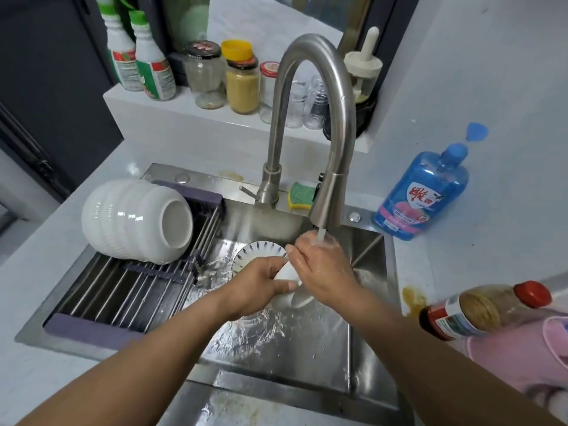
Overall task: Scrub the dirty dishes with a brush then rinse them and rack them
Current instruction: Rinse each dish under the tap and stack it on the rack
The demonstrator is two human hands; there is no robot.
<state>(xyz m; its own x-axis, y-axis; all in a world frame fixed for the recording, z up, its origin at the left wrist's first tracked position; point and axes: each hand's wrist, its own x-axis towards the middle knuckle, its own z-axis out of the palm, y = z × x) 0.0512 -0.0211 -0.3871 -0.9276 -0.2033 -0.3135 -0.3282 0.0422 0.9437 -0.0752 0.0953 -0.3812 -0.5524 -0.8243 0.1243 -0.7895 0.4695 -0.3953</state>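
Observation:
Over the steel sink (pixel 365 259), both my hands hold a small white bowl (pixel 288 273). My left hand (pixel 256 284) grips its side, thumb over the outside. My right hand (pixel 319 265) grips the bowl from the right, wet, directly under the tap's running stream (pixel 321 235). A blue-patterned bowl (pixel 261 249) lies in the basin just behind my hands. Several white bowls (pixel 135 219) lie nested on their sides on the roll-up rack (pixel 123 290) across the sink's left part. No brush shows.
The tall faucet (pixel 325 192) arches over the basin, a green-yellow sponge (pixel 302 195) behind it. A blue soap bottle (pixel 421 192) stands right of the sink, a red-capped bottle (pixel 482 309) and pink cloth (pixel 528 355) nearer. Jars and bottles line the back ledge (pixel 215 118).

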